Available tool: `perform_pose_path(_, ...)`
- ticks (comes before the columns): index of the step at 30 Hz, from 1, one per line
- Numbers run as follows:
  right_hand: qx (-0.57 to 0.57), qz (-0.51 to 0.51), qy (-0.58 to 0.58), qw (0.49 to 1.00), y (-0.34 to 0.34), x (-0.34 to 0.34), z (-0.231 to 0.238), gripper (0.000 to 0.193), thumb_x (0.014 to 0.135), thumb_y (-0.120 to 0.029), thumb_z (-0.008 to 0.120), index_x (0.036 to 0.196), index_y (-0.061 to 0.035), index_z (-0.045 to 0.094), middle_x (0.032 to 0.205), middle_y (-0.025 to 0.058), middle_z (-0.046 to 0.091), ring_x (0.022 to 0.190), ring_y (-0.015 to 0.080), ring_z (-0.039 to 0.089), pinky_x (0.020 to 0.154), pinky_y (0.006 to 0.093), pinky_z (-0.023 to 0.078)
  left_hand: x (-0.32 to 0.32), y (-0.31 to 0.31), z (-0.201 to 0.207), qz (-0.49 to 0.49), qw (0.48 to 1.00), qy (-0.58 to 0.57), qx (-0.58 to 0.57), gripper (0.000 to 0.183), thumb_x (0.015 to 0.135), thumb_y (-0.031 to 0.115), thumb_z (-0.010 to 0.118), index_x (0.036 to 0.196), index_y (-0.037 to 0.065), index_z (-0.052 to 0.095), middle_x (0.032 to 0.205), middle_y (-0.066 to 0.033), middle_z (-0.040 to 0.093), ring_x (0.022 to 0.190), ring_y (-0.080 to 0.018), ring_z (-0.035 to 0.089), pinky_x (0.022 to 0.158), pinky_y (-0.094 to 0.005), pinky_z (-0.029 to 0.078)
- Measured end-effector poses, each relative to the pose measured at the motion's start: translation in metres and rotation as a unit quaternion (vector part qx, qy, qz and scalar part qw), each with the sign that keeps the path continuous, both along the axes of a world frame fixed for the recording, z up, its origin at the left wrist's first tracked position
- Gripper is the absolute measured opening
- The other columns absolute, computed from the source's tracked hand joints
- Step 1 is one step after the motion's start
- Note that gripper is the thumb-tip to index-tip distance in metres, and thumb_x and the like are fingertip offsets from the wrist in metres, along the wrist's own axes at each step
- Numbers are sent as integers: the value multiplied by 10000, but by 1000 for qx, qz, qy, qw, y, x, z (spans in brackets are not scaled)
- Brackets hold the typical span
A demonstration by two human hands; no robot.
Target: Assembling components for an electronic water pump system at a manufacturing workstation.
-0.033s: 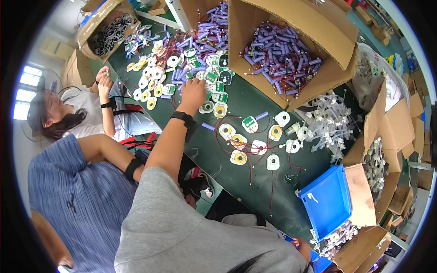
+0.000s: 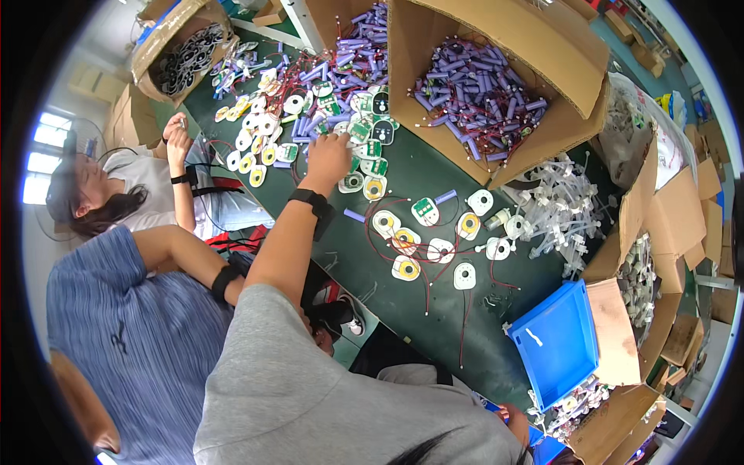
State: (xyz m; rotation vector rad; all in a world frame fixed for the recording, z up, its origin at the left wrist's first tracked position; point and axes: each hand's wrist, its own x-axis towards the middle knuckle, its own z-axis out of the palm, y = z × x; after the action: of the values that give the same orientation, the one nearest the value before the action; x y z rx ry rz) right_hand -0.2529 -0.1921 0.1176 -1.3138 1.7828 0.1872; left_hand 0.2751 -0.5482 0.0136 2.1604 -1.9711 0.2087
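Note:
My left hand [image 2: 331,160] reaches far over the green table, with a dark band on its wrist. Its fingers are bent down and closed at a pile of white discs with green circuit boards [image 2: 373,166]; what they grip is hidden under the hand. Low in the picture, past my grey shirt, my right hand [image 2: 513,422] shows only in part, fingers curled, beside the blue tray [image 2: 585,364]. Whatever it holds cannot be made out. Between the hands lie several white discs with yellow centres [image 2: 405,242], red wires and purple cylindrical cells [image 2: 446,197].
A large carton [image 2: 496,167] holds purple wired cells, and more are heaped beside it. Clear plastic parts [image 2: 566,209] pile up at the right, near open cartons [image 2: 616,325]. To my left sit a co-worker in blue [image 2: 147,333] and another in white [image 2: 147,182].
The co-worker in blue has shifted slightly. My left hand stays almost in the same place over the pile.

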Motion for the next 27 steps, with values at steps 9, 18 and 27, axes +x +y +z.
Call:
perform_pose_path(9,-12,12,-13,1000,-4,5,-2,231,706,-112,596,902,5,565,813,163,608,711,267,605,624,336,468,-5,-37,11,-16,999,-46,11,400,722,201,564,1110,127,499,1177,-101,446,1106,-296,397,884,-522,300)
perform_pose_path(18,-13,12,-14,1000,-2,4,4,247,720,-127,592,920,11,550,819,165,605,739,272,601,634,343,468,-4,-22,5,-58,998,32,22,340,641,159,644,940,82,503,1015,-82,521,1064,-263,434,847,-474,334)
perform_pose_path(27,-34,34,-12,999,-3,12,-1,219,733,-147,585,895,-5,542,805,142,597,724,275,589,632,341,467,-30,9,23,-88,978,161,-102,260,670,168,643,826,21,496,763,-126,555,739,-312,533,660,-372,408)
